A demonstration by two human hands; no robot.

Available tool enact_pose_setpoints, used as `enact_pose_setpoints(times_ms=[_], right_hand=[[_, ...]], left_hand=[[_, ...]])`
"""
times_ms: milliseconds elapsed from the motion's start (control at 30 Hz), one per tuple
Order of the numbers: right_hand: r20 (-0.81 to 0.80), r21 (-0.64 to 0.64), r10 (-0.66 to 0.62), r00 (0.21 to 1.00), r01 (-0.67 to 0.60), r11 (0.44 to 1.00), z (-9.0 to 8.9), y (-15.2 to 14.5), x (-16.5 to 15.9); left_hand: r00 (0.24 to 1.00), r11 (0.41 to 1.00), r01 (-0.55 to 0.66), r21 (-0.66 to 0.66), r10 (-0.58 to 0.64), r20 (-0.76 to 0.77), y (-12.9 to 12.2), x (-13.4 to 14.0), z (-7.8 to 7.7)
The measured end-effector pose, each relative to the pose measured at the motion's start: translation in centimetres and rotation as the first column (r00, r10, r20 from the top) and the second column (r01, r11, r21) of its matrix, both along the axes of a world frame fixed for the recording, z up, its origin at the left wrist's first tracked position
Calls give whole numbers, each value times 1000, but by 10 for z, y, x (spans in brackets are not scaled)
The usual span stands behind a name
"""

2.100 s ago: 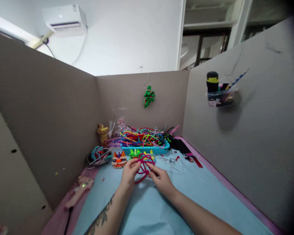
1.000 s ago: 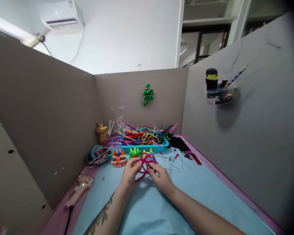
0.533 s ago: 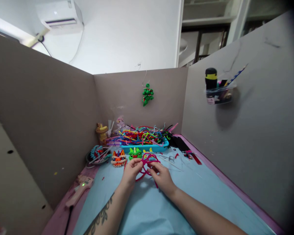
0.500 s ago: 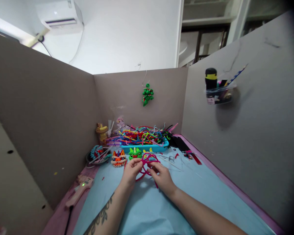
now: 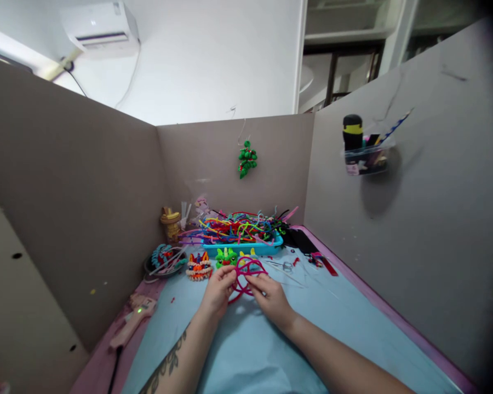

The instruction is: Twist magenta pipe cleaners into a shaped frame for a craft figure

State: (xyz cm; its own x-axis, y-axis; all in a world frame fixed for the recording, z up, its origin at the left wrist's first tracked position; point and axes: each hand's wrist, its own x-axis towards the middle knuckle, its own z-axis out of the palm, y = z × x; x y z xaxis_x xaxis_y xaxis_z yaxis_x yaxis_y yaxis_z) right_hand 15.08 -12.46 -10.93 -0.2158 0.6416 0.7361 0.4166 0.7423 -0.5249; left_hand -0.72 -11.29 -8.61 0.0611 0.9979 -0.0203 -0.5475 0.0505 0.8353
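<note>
A magenta pipe cleaner (image 5: 243,290), bent into several crossing loops, is held up over the blue cloth (image 5: 246,350). My left hand (image 5: 219,290) pinches its left side between thumb and fingers. On the right, my right hand (image 5: 271,295) has its fingertips closed on the lower right loops. Just beyond the hands sit a green pipe-cleaner figure (image 5: 225,258) with eyes and an orange and cream one (image 5: 199,266). Something with yellow tips is partly hidden behind the loops.
Behind the figures stands a blue tray (image 5: 242,249) heaped with coloured pipe cleaners. Scissors (image 5: 286,266) lie to the right. A pink glue gun (image 5: 133,323) with a lit green light rests at left, near a dark bowl (image 5: 164,268). Grey partitions (image 5: 238,191) enclose the table.
My right hand has shifted slightly left, and its fingers have closed up on the magenta loops. A strand end that hung below the right hand no longer shows. The left hand stays pinched.
</note>
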Motion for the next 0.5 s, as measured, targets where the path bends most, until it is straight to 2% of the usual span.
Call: enact_pose_setpoints(times_ms=[267, 500], right_hand=[[98, 15, -26, 995, 25, 1000, -4, 1, 0], [87, -9, -18, 996, 19, 1000, -1, 1, 1]], left_hand=[[999, 1000, -19, 15, 19, -36, -3, 2, 3], [994, 997, -54, 47, 58, -97, -1, 2, 0]])
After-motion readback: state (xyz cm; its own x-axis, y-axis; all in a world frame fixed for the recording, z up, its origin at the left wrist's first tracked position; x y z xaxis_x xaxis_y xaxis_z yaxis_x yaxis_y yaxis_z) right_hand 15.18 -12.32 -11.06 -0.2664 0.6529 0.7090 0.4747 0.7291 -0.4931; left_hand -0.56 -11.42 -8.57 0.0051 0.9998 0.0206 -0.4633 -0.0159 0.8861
